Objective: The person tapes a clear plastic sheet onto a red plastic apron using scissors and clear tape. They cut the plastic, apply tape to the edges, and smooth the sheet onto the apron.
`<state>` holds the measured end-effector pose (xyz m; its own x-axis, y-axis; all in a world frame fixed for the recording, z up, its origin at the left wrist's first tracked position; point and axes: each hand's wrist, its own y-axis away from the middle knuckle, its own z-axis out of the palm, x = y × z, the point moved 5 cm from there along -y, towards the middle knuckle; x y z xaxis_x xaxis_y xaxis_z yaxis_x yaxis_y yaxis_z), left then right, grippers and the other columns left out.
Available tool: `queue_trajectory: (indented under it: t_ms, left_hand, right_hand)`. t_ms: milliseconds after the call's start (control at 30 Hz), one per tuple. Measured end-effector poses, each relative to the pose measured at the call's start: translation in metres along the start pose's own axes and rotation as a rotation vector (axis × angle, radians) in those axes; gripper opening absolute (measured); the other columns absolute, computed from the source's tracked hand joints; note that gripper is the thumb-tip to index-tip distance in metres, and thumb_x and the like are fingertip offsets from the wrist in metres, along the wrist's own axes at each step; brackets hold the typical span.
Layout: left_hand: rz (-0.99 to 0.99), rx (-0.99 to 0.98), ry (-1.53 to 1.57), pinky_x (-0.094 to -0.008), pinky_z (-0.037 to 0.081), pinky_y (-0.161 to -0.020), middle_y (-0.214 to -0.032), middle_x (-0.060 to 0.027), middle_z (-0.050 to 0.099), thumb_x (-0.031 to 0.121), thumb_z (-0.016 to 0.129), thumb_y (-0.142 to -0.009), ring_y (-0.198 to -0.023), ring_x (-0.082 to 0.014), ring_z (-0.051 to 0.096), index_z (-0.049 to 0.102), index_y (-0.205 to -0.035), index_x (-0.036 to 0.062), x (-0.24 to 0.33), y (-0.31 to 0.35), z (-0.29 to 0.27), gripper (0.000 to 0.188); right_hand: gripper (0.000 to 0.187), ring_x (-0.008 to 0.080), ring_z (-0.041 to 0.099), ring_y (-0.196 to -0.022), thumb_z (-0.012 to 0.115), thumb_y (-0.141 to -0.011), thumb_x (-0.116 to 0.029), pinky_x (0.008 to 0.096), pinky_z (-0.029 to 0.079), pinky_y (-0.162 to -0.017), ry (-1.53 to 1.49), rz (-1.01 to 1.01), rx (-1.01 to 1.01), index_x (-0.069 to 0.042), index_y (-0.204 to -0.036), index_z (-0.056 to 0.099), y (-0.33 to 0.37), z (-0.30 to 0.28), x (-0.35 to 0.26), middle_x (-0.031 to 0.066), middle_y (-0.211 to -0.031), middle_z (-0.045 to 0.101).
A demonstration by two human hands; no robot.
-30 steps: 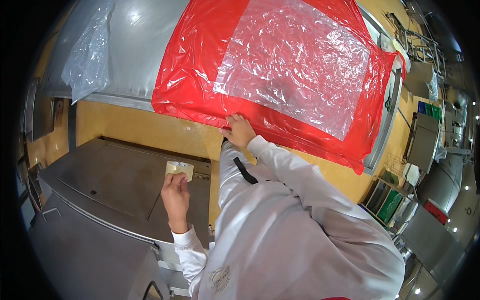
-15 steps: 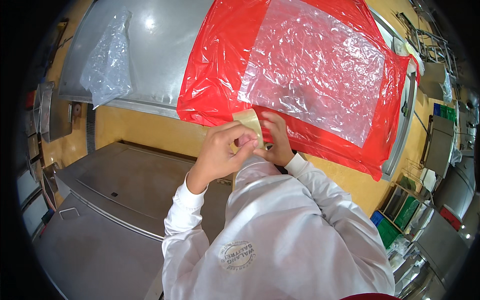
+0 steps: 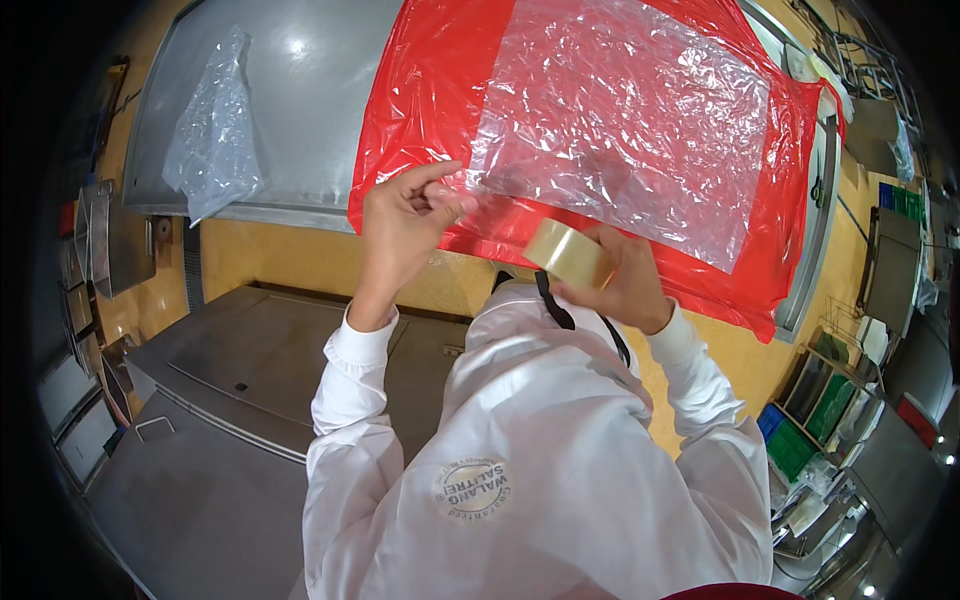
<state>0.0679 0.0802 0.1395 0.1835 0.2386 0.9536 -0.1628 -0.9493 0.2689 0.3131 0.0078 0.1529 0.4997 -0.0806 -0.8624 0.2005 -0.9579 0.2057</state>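
Note:
A roll of clear, yellowish packing tape [image 3: 560, 252] is gripped by my right hand [image 3: 625, 280], its flat outer face turned up. To its left, my left hand [image 3: 400, 225] pinches the tape's loose end between thumb and fingers. A faint transparent strip seems to run between the two hands. Both are held over the near edge of a red plastic sheet or bag [image 3: 425, 110]. On top of the red plastic lies a crinkled clear plastic sheet [image 3: 630, 130], roughly rectangular.
The red plastic covers the right of a metal table [image 3: 310, 110]. A crumpled clear bag [image 3: 215, 140] lies on its left. Below left stands a grey metal cabinet [image 3: 230, 450] with a handle. Shelving with green crates [image 3: 795, 450] is at the right, and scissors [image 3: 817, 190] rest near the table's right edge.
My hands have moved apart from the tape roll they shared. The roll went right with my right hand; my left hand drew up and left, stretching out tape.

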Motion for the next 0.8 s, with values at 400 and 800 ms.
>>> queue_trajectory:
  t_ms: [400,800]
  left_hand:
    - [-0.073,0.576,-0.046,-0.0244,0.055,-0.07,-0.09,-0.0078,0.07,0.006,0.078,-0.082,-0.078,-0.0139,0.067,0.064,-0.111,-0.0081,-0.125,-0.053,-0.21,0.036]
    - [-0.448,0.232,-0.145,-0.0241,0.054,-0.063,-0.092,-0.0036,0.071,0.007,0.063,-0.092,-0.077,-0.0128,0.068,0.071,-0.101,0.0029,-0.2,-0.089,-0.054,0.013]
  right_hand:
    - [0.048,0.0325,0.065,-0.067,0.086,-0.064,-0.041,0.0407,0.05,-0.065,0.435,0.344,-0.251,-0.001,-0.084,0.067,0.123,-0.19,0.17,0.0168,-0.073,0.066]
    - [0.027,0.0077,0.053,-0.067,0.081,-0.075,-0.018,0.0267,0.043,-0.06,0.108,0.687,-0.017,-0.001,-0.082,0.063,0.234,-0.348,0.358,-0.0024,-0.072,0.058]
